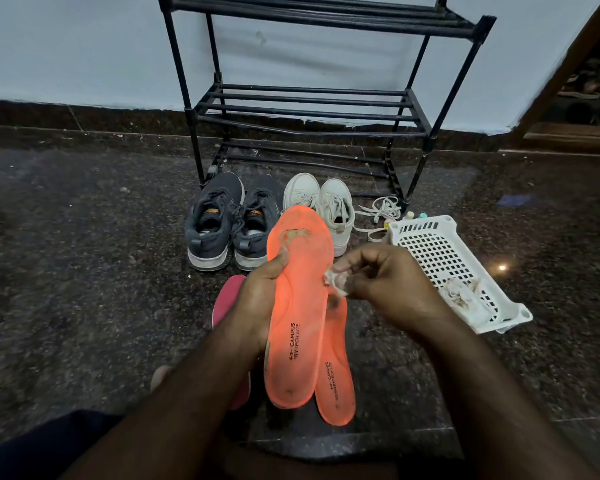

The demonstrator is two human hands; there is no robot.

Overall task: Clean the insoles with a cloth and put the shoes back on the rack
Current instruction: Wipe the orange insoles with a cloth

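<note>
The left hand (257, 299) grips an orange insole (298, 306) by its left edge, thumb lying across the upper face near the worn patch at the toe end, fingers wrapped behind. The insole is held up with its toe pointing away from the person and its printed heel toward them. The right hand (378, 275) pinches a small crumpled cloth (336, 280) between thumb and fingertips, and the cloth touches the right edge of the held insole about midway along it.

Beneath the held insole, and partly covered by it, a second orange insole (336, 382) lies on the dark speckled floor (84, 237), its heel end showing below and to the right of the left wrist. A pink insole (226, 299) lies on the floor just left of the left hand, mostly hidden behind the forearm.

Beyond the hands, a pair of dark grey shoes (229, 223) stands side by side on the floor, heels toward the person. Just to the right of them stands a pair of white shoes (326, 206), partly hidden by the toe of the held insole, with loose laces (381, 209) trailing off to the right. Behind both pairs stands a black rack (309, 105) against the pale wall (66, 46).

To the right of the right hand a white plastic basket (440, 251) lies on the floor with another crumpled cloth (461, 296) in it.
</note>
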